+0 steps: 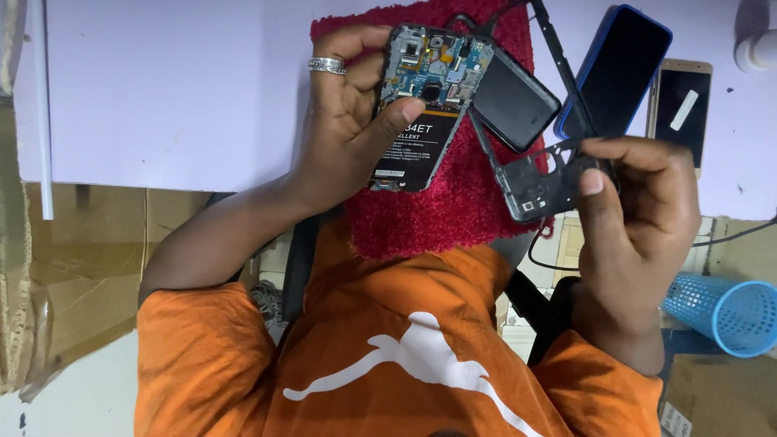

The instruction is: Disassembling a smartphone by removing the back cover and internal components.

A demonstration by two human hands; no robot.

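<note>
— What have I got on the far left of the view?

— Mostly bare white tabletop, and brown cardboard below its edge. Then my left hand comes in, a ring on one finger, gripping the opened phone

— How is it held?

— Fingers curled round the far side, thumb pressed flat on the black battery, so the circuit board at the top faces me. I judge that grip keeps the exposed parts turned up to my eyes and off the table. The phone hangs just above the red cloth, which I take for a soft bed for loose parts

— And next to it?

— A small black block lies on the cloth, just beside the phone's top corner. Past that, my right hand pinches a black plastic frame between thumb and fingers, tilted up towards me; it looks like the phone's inner cover, held apart from the body

— Further right?

— A blue-edged phone lies screen up, touching the frame's long bar, then a gold phone near the table edge. A blue mesh basket lies on its side lower down, well apart
</note>
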